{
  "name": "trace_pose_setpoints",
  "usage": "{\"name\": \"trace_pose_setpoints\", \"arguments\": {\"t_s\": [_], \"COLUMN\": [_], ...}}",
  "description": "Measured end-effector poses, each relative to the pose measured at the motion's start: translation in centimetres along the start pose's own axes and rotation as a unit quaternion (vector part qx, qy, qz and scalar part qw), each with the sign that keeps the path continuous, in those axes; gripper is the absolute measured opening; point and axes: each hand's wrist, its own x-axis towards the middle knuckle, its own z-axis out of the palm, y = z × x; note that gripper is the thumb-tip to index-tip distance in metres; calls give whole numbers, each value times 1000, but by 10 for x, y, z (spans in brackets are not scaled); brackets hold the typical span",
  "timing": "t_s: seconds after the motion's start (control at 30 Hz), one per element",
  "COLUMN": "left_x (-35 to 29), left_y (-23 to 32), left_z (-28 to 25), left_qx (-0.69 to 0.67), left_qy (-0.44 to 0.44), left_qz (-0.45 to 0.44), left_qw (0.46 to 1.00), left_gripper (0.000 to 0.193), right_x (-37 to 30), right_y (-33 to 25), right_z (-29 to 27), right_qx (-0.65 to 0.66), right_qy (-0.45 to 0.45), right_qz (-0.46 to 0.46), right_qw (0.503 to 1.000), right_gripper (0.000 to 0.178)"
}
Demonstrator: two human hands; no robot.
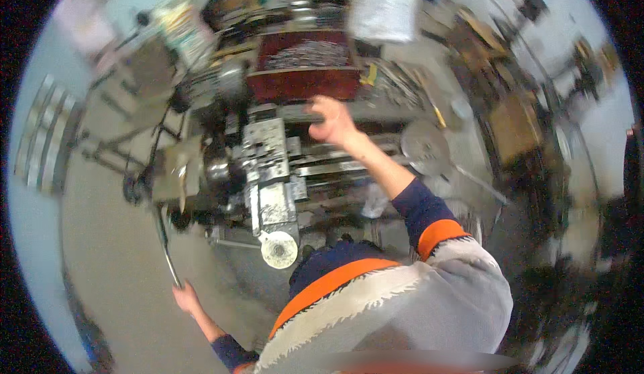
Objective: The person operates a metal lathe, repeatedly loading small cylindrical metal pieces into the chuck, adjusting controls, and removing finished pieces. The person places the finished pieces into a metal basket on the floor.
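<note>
Over the lathe (pixel 268 166), right hand (pixel 331 122) curled around a dark bar (pixel 300 114); left hand (pixel 186 298) closed on a long lever (pixel 165 243).

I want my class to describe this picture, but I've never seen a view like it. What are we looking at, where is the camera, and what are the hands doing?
The camera sits on a person's head and looks down through a fisheye lens, so straight edges bend. Below is a metal lathe on a workshop floor. A red tray of metal parts stands behind it, and a pale handwheel faces the person. The right hand reaches forward over the lathe and seems to grip a dark bar; blur hides the details. The left hand hangs low and grasps the end of a long lever. Grey, orange-trimmed sleeves fill the lower edge.
</note>
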Motion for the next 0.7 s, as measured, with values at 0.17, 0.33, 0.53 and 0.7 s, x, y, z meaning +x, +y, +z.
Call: {"name": "trace_pose_setpoints", "arguments": {"t_s": [0.17,0.33,0.53,0.7], "left_x": [8,70,50,53], "left_y": [-36,-69,-26,-26], "left_z": [4,30,22,24], "left_qx": [-67,-280,-228,-216], "left_qy": [5,-172,-125,-131], "left_qz": [94,-87,0,-41], "left_qw": [993,941,966,967], "left_gripper": [29,14,15,17], "right_x": [-158,-328,-430,-465], "right_y": [13,31,59,99], "right_z": [-52,-112,-184,-191], "right_qx": [35,-78,-237,-203], "right_qy": [-80,-73,-172,-128], "right_qz": [230,406,625,721], "right_qw": [969,907,723,650], "right_gripper": [30,28,30,37]}}
